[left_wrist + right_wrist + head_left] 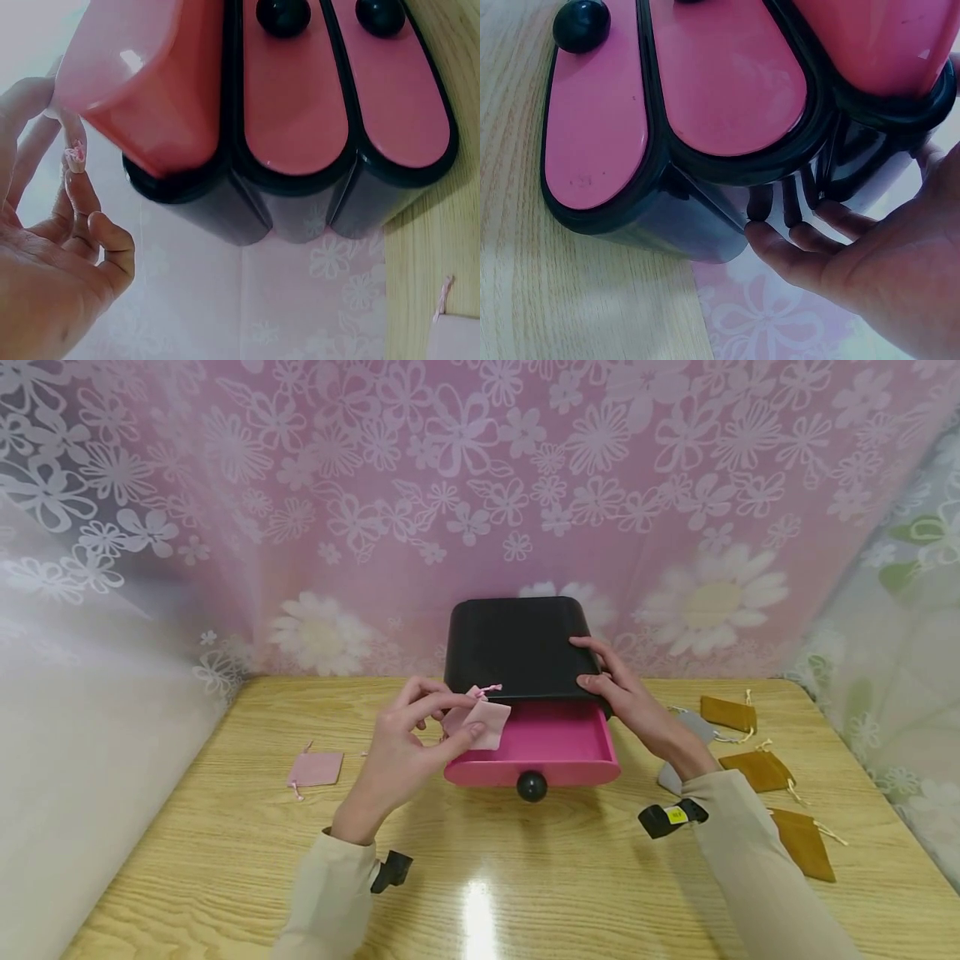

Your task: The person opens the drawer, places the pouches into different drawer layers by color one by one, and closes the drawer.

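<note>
A black drawer box (521, 647) with three pink fronts stands on the table, its top drawer (558, 737) pulled out. My left hand (408, 747) pinches a light pink drawstring pouch (491, 724) between thumb and fingers, above the left part of that drawer. In the left wrist view the drawer's corner hides most of the pouch; a bit of pink cord (76, 153) shows by the fingers. My right hand (630, 702) rests on the box's right side, with fingertips (761, 234) touching its black wall and other digits on top.
Another pink pouch (317, 768) lies on the table at the left. To the right are several brown pouches (757, 770) and grey pouches (696, 725), partly behind the right wrist. A flowered curtain (480, 510) hangs close behind the box.
</note>
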A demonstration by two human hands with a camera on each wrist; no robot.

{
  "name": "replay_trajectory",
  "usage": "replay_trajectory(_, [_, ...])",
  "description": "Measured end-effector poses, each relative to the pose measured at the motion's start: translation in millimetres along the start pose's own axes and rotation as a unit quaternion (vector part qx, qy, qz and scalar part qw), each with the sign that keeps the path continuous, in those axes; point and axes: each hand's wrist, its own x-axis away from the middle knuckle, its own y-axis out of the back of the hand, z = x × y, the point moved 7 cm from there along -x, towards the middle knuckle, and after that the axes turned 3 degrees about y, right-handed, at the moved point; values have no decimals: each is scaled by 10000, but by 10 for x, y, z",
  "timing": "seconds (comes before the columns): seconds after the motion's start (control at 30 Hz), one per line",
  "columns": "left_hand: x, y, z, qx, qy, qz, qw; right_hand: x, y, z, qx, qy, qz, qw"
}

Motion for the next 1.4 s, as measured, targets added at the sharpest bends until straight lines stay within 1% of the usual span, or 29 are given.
replay_trajectory(0.17, [0,-75,-9,31,-17,62,10000,-8,-5,1,-7,33,45,10000])
replay_trajectory(0.3, [1,-125,-22,-71,-38,141,9999,-12,-5,-5,-31,66,55,10000])
replay_trajectory(0.43, [13,-176,-24,-142,29,225,9996,-18,-4,-9,-16,74,47,10000])
replay_trajectory(0.6, [24,-229,-35,-65,105,292,9995,-20,-11,-8,20,96,36,9999])
replay_trajectory(0.8, [30,-276,-48,-247,122,458,9986,-24,-6,-9,64,112,14,9999])
replay_trajectory(1.03, [22,-312,-50,-402,184,661,9968,-37,3,8,94,127,-25,9999])
replay_trajectory(1.23, [25,-337,-54,-511,182,923,9943,-39,8,-10,249,85,-74,9996])
replay_trajectory(1.3, [34,-331,-45,-499,241,958,9939,-32,6,-18,249,84,-66,9996])
replay_trajectory(1.4, [41,-298,-30,-488,321,908,9942,-28,1,-16,180,115,-43,9998])
